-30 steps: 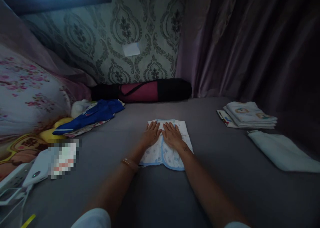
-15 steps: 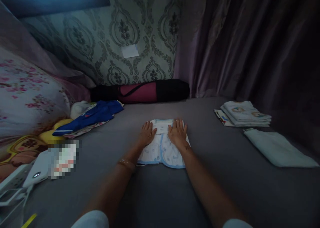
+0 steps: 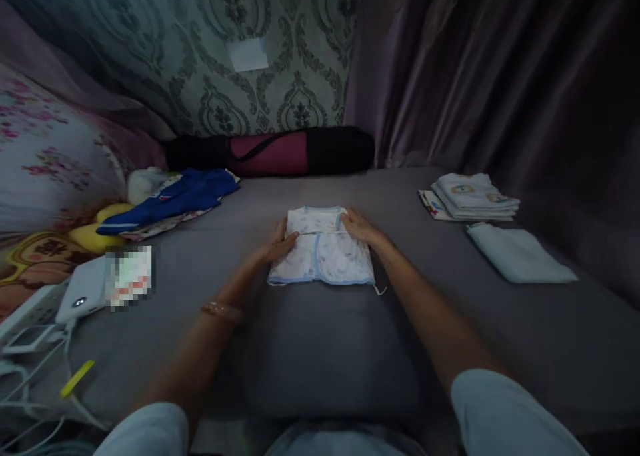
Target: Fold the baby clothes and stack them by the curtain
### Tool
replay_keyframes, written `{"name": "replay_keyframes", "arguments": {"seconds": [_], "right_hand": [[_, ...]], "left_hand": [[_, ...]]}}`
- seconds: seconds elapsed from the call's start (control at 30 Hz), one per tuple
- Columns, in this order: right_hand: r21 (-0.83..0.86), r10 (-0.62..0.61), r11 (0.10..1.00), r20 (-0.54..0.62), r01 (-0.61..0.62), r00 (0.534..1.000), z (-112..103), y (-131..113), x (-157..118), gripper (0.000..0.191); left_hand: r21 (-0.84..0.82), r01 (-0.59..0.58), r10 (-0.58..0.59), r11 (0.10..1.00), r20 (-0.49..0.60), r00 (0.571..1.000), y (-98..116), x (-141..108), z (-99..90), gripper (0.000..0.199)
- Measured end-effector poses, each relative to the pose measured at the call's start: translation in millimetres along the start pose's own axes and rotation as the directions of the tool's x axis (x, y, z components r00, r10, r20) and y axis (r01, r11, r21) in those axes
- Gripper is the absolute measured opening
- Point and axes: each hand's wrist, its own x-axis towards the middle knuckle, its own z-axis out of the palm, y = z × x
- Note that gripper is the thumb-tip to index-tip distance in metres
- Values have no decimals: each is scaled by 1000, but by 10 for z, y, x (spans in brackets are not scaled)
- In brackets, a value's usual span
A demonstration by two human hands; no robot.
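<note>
A small white garment with blue trim (image 3: 320,256) lies flat on the grey bed sheet, its upper part folded over. At the garment's left edge rests my left hand (image 3: 281,241), fingers apart, the thumb on the cloth. My right hand (image 3: 359,227) touches the upper right edge of the garment, also with fingers apart and nothing gripped. A thin tie sticks out at the lower right corner.
Folded white cloths (image 3: 475,197) and a pale folded cloth (image 3: 523,253) lie to the right. Blue clothing (image 3: 175,203), a white device (image 3: 85,289), cables and a yellow strip (image 3: 77,378) are at left. A black and maroon bag (image 3: 270,153) lies behind.
Both hands have moved from the top of the garment out to its side edges, uncovering more cloth. The view has tilted downward.
</note>
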Motion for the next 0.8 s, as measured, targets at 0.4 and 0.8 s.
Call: {"name": "replay_keyframes", "arguments": {"seconds": [0.4, 0.8], "right_hand": [[-195, -437, 866, 154, 461, 886, 251, 221, -1220, 63], [-194, -586, 781, 102, 594, 804, 323, -415, -893, 56]], "left_hand": [[255, -57, 1, 965, 214, 977, 238, -887, 17, 70], [-180, 151, -191, 972, -233, 953, 71, -988, -143, 45]]}}
